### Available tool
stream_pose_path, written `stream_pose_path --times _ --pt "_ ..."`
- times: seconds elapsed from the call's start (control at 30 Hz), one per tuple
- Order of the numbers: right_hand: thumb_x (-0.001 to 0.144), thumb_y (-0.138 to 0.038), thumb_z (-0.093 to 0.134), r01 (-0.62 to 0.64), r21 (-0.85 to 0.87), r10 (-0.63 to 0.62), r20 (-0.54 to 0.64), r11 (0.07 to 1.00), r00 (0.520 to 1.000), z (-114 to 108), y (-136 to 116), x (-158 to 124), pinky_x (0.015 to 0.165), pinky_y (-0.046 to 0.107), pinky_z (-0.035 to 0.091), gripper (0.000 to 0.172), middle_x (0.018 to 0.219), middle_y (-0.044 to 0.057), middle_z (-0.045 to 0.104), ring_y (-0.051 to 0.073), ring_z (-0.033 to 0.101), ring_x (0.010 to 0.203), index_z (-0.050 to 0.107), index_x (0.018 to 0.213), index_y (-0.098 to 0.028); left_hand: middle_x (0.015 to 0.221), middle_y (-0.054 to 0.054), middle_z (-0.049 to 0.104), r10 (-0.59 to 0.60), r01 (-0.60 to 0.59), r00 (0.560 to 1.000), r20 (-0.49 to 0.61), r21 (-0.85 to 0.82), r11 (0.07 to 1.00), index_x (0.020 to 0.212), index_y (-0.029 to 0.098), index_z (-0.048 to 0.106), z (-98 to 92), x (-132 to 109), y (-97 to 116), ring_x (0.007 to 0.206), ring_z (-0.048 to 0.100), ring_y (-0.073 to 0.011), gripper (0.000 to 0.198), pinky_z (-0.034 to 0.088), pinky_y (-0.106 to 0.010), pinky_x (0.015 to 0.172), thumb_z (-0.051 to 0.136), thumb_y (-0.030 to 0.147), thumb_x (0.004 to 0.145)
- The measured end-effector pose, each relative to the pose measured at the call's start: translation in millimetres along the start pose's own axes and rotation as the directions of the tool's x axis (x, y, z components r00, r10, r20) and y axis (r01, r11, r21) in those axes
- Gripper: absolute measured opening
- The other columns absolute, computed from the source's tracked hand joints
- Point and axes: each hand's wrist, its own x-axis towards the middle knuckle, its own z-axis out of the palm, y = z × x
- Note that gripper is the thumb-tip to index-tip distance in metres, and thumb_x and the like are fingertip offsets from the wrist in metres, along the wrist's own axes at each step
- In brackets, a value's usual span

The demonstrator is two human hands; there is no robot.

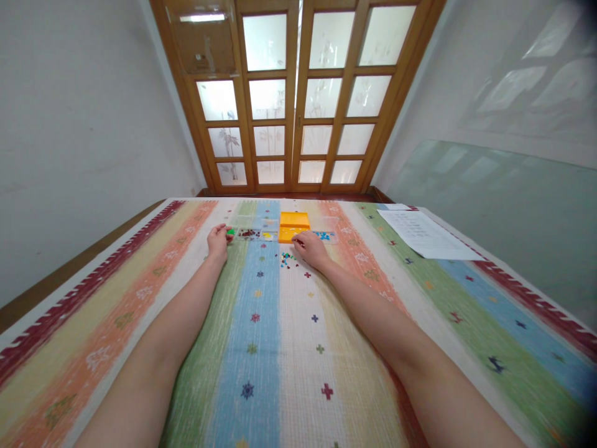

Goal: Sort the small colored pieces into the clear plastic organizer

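Observation:
A clear sectioned box with small coloured pieces lies far out on the striped cloth. Beside it sits an orange lid or tray. My left hand rests at the box's left end, fingers curled, touching something small and green. My right hand lies just in front of the orange tray, fingers bent toward it; what they pinch is too small to see. A scatter of tiny coloured pieces lies on the cloth between my hands, close to the right one.
A striped, patterned cloth covers the whole table. A printed paper sheet lies at the far right. Wooden doors with frosted panes stand beyond the table's far edge, with white walls on both sides.

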Motion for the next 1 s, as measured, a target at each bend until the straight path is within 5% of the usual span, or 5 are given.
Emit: stream_pose_path --times 0.17,0.43,0.73,0.87,1.0 --pt "0.098 -0.022 0.060 0.091 -0.092 -0.084 0.078 0.992 0.993 -4 -9 0 0.084 0.035 0.039 0.014 0.095 0.009 0.071 0.023 0.058 0.093 0.073 0.097 -0.020 0.097 -0.006 0.072 -0.009 0.009 1.000 -0.002 0.026 1.000 0.132 0.017 0.057 0.6 2 -1 0.059 0.061 -0.0099 0.058 0.048 -0.022 0.058 0.064 0.025 0.075" --pt "0.102 -0.036 0.059 0.299 -0.050 -0.278 0.243 0.953 0.929 0 -38 0 0.098 0.042 0.039 0.026 0.117 0.011 0.069 0.027 0.055 0.112 0.073 0.119 -0.024 0.089 -0.003 0.070 0.057 -0.065 0.996 0.067 0.128 0.990 0.118 0.016 0.064 6.1 -5 -4 0.058 0.058 -0.0108 0.045 0.045 -0.022 0.055 0.060 0.024 0.074" --pt "0.104 -0.038 0.054 0.315 0.083 -0.325 0.296 0.946 0.898 -4 -44 0 0.105 0.043 0.039 0.027 0.121 0.008 0.071 0.025 0.057 0.117 0.077 0.110 -0.025 0.088 -0.003 0.071 0.179 -0.250 0.958 0.225 0.341 0.906 0.107 0.020 0.071 10.2 -17 -3 0.066 0.060 -0.0171 0.028 0.049 -0.029 0.069 0.060 0.021 0.082" --pt "0.106 -0.034 0.050 0.249 0.077 -0.261 0.249 0.965 0.933 -2 -40 1 0.100 0.039 0.040 0.029 0.114 0.008 0.073 0.023 0.059 0.111 0.077 0.104 -0.025 0.090 -0.006 0.072 0.296 -0.515 0.818 0.493 0.401 0.757 0.096 0.023 0.076 20.7 -43 6 0.078 0.063 -0.0220 0.017 0.051 -0.035 0.083 0.066 0.022 0.083" --pt "0.107 -0.034 0.047 0.125 0.025 -0.127 0.157 0.992 0.979 -3 -28 2 0.092 0.036 0.041 0.034 0.099 0.008 0.071 0.022 0.059 0.098 0.075 0.093 -0.021 0.093 -0.008 0.072 0.218 -0.761 0.526 0.822 0.340 0.552 0.095 0.024 0.077 36.1 -76 16 0.089 0.064 -0.0245 0.015 0.050 -0.038 0.089 0.066 0.025 0.086"
